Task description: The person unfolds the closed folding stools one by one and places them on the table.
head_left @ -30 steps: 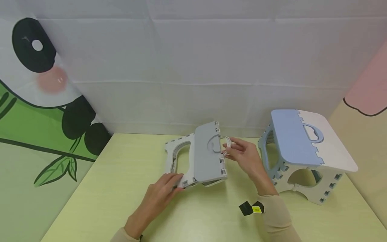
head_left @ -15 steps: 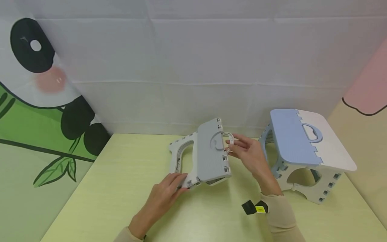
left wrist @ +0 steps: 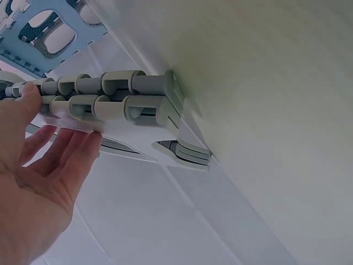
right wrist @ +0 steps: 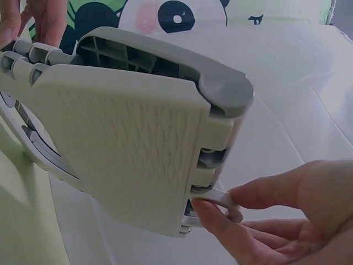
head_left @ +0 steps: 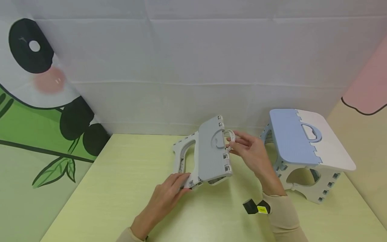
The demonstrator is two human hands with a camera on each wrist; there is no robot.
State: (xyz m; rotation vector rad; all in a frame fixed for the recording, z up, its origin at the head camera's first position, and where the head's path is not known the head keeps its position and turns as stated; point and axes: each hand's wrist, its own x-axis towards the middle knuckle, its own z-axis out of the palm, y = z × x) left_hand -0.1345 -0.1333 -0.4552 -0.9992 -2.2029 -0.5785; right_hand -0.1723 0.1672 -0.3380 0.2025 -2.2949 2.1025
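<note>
A grey and white folding stool [head_left: 208,158], mostly folded, is held tilted above the table. My left hand [head_left: 166,193] grips its near edge at the hinges, thumb on one side and fingers on the other in the left wrist view. On the stool's right side, my right hand [head_left: 252,153] pinches the white loop handle [head_left: 232,134] between thumb and fingers. The right wrist view shows the textured white panel [right wrist: 127,138] and a narrow gap between it and the grey panel [right wrist: 143,52].
A blue and white folding stool [head_left: 296,141] stands unfolded on the right of the pale yellow table [head_left: 121,188]. Behind the table hangs a whitish cloth [head_left: 187,60]. A printed cartoon wall [head_left: 51,134] borders the left side.
Both hands and the grey and white stool have shifted a little to the right and slightly up. The holds on its edge and handle look the same. The blue and white stool stays in place.
</note>
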